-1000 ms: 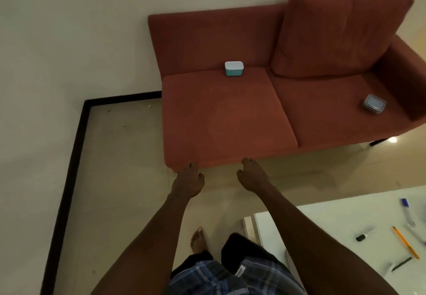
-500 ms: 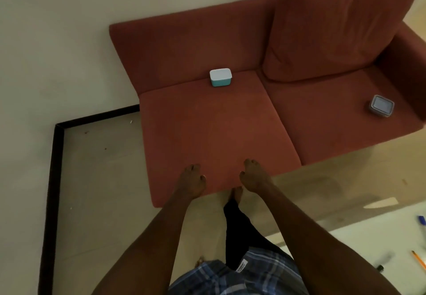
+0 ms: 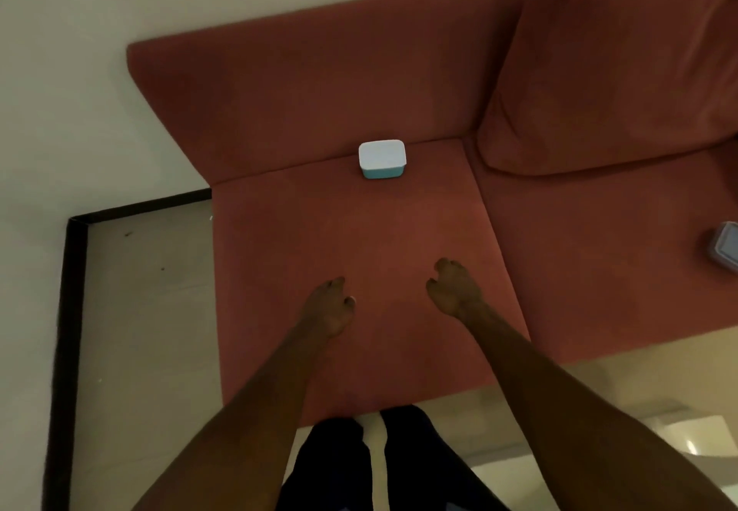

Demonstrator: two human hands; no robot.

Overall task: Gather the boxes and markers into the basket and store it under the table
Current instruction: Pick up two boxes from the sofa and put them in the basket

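Note:
A small teal box with a white lid (image 3: 382, 159) sits at the back of the left seat cushion of a red sofa (image 3: 279, 111), against the backrest. A grey lidded box (image 3: 725, 246) lies on the right cushion, cut off by the frame's right edge. My left hand (image 3: 329, 309) and my right hand (image 3: 455, 289) both hover over the left cushion, short of the teal box, fingers loosely curled and holding nothing. No basket and no markers are in view.
A large red back pillow (image 3: 615, 67) leans at the sofa's right. Beige floor with a black skirting strip (image 3: 68, 311) lies to the left along the cream wall. My legs stand at the sofa's front edge.
I have stepped closer to the sofa. Both hands moved forward over the left cushion toward the teal box. The white table with the markers has left the frame.

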